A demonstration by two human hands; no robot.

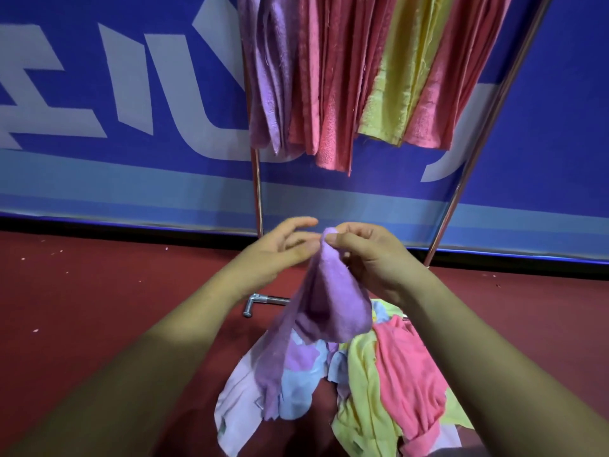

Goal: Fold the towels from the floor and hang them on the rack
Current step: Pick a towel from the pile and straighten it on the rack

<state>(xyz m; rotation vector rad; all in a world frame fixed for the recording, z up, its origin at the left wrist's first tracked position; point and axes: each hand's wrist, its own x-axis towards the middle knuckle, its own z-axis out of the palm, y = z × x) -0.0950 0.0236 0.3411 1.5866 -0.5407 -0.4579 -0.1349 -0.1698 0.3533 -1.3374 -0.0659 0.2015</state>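
A purple towel [324, 301] hangs in front of me, lifted off the floor pile. My right hand [372, 255] pinches its top corner between thumb and fingers. My left hand [280, 249] is beside that corner with fingers spread and relaxed, fingertips close to the cloth; whether they touch it is unclear. Below lies a heap of towels on the floor: pink [412, 374], yellow-green [362, 407], light blue [296, 390] and pale lilac [237, 410]. The metal rack [257, 179] stands ahead, with purple [267, 77], pink [329, 94] and yellow [392, 87] towels hung on it.
A blue banner wall [131, 94] with white lettering runs behind the rack. The floor [82, 291] is dark red carpet. The rack's right leg [468, 173] slants down to the floor, and a rack foot bar [260, 300] lies just behind the pile.
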